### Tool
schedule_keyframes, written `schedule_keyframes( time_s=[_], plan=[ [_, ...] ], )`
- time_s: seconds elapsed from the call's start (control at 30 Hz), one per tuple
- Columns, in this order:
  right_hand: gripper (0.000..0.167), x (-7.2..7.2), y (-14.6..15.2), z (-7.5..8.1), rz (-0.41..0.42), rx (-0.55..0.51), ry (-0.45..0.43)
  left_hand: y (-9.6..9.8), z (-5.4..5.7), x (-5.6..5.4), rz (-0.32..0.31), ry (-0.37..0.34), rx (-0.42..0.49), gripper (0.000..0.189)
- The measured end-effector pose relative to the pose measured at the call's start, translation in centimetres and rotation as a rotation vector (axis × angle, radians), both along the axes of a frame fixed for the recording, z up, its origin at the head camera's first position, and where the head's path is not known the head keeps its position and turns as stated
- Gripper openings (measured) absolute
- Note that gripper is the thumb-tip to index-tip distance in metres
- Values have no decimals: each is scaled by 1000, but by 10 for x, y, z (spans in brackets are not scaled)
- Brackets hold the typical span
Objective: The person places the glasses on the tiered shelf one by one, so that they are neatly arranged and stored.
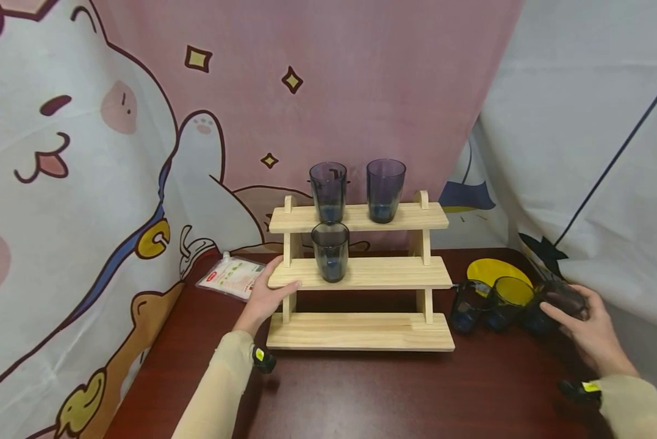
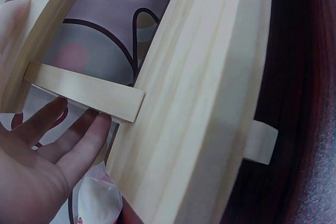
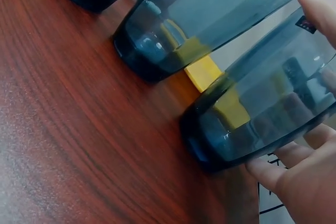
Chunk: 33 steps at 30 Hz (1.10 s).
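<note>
— Gripping what, from the head view?

— Right hand (image 1: 592, 329) curled round a smoky tumbler (image 1: 564, 300) at the right of the tabletop (image 1: 361, 390). Left hand (image 1: 265, 299) laid with straight fingers against the left end of the wooden rack (image 1: 361, 274), thumb along the middle shelf, steadying.

— Progress?

— Three tumblers shelved: two on the top step (image 1: 328, 192), one on the middle (image 1: 330, 251). Bottom step bare. Two more glasses (image 1: 487, 305) waiting beside a yellow plate (image 1: 490, 268).

— Left wrist view?

— Fingers (image 2: 79, 145) flat beneath a cross slat (image 2: 84, 90), nothing pinched.

— Right wrist view?

— Held glass (image 3: 262, 108) on or barely off the wood, hard to say which; fingertips (image 3: 273, 171) wrapped beneath, a neighbour glass (image 3: 199, 24) just beside.
</note>
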State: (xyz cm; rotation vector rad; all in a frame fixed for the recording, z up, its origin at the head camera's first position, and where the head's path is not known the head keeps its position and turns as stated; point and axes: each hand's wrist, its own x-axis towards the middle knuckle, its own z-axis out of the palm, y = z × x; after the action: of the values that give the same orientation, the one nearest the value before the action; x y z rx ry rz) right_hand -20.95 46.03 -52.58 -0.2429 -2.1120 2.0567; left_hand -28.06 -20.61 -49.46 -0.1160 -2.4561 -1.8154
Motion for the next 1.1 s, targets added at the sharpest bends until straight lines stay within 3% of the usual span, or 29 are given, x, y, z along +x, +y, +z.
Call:
schedule_keyframes(
  time_s=[0.3, 0.5, 0.67, 0.93, 1.1],
  plan=[
    [69, 10, 0, -5, -33, -54, 38, 1, 0, 1, 3, 4, -1, 86],
    [66, 22, -1, -1, -36, -161, 97, -1, -2, 0, -1, -4, -3, 88],
    [63, 31, -4, 8, -28, -280, 210, -2, -2, -2, -13, 2, 5, 86],
    [60, 42, -19, 33, 77, -441, 517, -2, 1, -1, 1, -12, -17, 87],
    [57, 48, -27, 51, 154, -435, 549, -2, 0, 0, -3, -12, -11, 88]
  ],
)
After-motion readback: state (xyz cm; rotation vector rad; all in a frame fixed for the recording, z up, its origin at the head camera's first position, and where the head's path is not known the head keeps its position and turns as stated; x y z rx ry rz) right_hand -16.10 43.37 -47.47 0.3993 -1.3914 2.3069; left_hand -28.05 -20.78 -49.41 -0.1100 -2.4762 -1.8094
